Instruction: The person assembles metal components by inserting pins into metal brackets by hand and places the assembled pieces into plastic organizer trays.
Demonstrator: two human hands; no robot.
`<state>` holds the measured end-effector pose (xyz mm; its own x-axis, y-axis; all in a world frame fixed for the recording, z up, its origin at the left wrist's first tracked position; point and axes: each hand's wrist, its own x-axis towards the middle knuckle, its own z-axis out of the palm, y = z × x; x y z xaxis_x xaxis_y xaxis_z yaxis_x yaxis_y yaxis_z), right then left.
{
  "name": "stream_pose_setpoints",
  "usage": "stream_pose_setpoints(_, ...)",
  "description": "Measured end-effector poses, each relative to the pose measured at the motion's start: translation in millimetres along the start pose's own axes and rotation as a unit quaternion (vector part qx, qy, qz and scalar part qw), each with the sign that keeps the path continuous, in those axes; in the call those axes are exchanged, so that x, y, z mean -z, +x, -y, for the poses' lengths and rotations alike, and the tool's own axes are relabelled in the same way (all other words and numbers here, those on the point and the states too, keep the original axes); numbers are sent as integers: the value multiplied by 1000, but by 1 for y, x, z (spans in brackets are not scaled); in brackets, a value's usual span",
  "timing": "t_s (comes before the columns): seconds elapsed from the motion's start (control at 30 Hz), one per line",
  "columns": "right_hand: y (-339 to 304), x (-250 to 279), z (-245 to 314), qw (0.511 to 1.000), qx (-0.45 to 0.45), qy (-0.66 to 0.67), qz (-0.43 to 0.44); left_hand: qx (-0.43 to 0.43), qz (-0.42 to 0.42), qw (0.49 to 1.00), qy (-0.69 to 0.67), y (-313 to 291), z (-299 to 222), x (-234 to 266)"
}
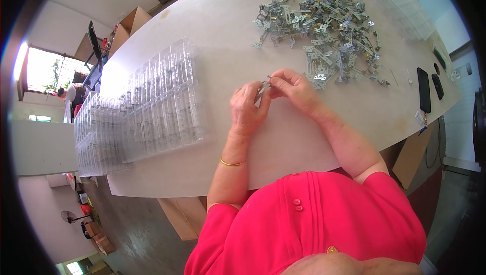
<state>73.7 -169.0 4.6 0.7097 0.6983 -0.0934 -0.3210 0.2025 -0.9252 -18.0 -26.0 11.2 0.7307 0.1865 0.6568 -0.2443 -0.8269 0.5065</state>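
Note:
Above the middle of the table (283, 148), my two hands meet around a small metal bracket (262, 90). My left hand (246, 108) pinches it between thumb and fingers. The fingertips of my right hand (294, 89) close on its upper end, and the fingers partly cover the piece. Beyond my right hand spreads a loose heap of similar metal brackets (324, 27), silvery with some brass-coloured parts. To the left of my left hand lie clear plastic trays (162, 98) with long compartments that seem to hold metal parts.
At the far right corner rest stacked clear plastic trays (400, 2). A black phone (423, 90) and a smaller dark object (437, 87) lie near the right edge, with a thin rod (394, 77) close by. Cardboard boxes (182, 217) stand below the table. Another person (71, 95) is far left.

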Motion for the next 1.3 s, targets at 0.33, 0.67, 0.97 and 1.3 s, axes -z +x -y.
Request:
stream_pose_setpoints(0.33,2,2,5,996,60,33,-61,272,133,925,-230,-3,8,14)
stream_pose_setpoints(0.67,-3,-2,3,965,122,-200,-118,349,40,894,-276,-2,3,6)
stream_pose_setpoints(0.97,-9,-8,5,931,146,-322,-94,220,16,967,-127,-8,9,-3)
stream_pose_setpoints(1.3,-12,-14,6,905,204,-353,-120,164,25,984,-68,-9,5,-4)
